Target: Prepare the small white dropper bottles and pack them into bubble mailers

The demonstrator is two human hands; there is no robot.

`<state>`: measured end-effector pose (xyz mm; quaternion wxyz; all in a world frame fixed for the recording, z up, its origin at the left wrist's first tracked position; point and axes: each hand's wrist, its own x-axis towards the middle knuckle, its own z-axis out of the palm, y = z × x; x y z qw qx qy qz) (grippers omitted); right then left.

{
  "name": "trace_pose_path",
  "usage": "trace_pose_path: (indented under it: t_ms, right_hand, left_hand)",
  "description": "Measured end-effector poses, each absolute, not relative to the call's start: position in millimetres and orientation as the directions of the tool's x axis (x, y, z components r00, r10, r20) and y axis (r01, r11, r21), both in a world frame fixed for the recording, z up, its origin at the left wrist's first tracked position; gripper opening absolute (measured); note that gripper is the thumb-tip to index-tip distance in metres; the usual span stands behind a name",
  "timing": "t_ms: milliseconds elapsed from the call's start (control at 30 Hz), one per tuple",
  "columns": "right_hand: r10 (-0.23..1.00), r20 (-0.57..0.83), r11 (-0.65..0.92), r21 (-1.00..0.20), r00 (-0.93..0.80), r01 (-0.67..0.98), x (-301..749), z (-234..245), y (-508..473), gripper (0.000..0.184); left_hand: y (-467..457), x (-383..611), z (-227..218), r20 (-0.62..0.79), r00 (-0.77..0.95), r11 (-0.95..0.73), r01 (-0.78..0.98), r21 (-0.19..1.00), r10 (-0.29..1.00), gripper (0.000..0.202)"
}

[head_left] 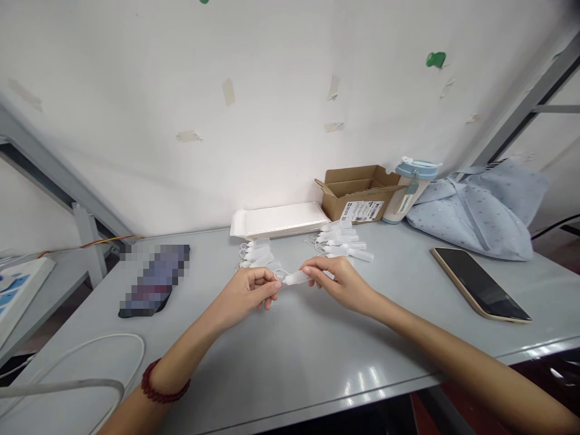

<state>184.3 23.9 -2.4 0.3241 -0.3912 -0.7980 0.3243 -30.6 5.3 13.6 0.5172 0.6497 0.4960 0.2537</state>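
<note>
My two hands meet over the grey table [317,356]. Between them is a small white tube-shaped piece [295,278] with a thin loop at its left end. My right hand [338,281] pinches the tube's right end. My left hand [249,293], fingers curled, pinches the loop end. Just behind my hands lie two heaps of the same small white pieces, one on the left [256,252] and one on the right [344,240].
A flat white packet [278,220] and an open cardboard box [357,192] stand by the wall. A lidded cup [410,190], a light blue cloth bag [480,208], a phone [480,283], a blurred dark item [154,281] and a white cable [90,362] lie around.
</note>
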Motion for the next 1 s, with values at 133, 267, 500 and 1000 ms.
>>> trace_pose_path:
  t_ms: [133, 267, 500, 1000]
  right_hand:
    - [0.794, 0.297, 0.547, -0.732, -0.531, 0.408, 183.9, -3.8, 22.9, 0.033]
    - [0.775, 0.289, 0.567, -0.711, -0.562, 0.417, 183.6, -3.1, 21.3, 0.037]
    - [0.712, 0.296, 0.626, -0.679, -0.636, 0.385, 179.3, -6.3, 17.8, 0.039]
    - [0.736, 0.259, 0.592, -0.694, -0.626, 0.409, 180.5, -5.7, 20.3, 0.038]
  left_hand:
    - [4.4, -30.9, 12.1, -0.168, 0.391, 0.010, 0.375, 0.927, 0.905, 0.022]
    - [4.6, -32.3, 11.5, -0.149, 0.386, -0.002, 0.364, 0.931, 0.910, 0.022]
    - [4.5, -33.1, 14.3, -0.133, 0.367, -0.010, 0.363, 0.932, 0.921, 0.020]
    - [10.5, -48.4, 26.4, -0.208, 0.356, 0.021, 0.464, 0.886, 0.911, 0.024]
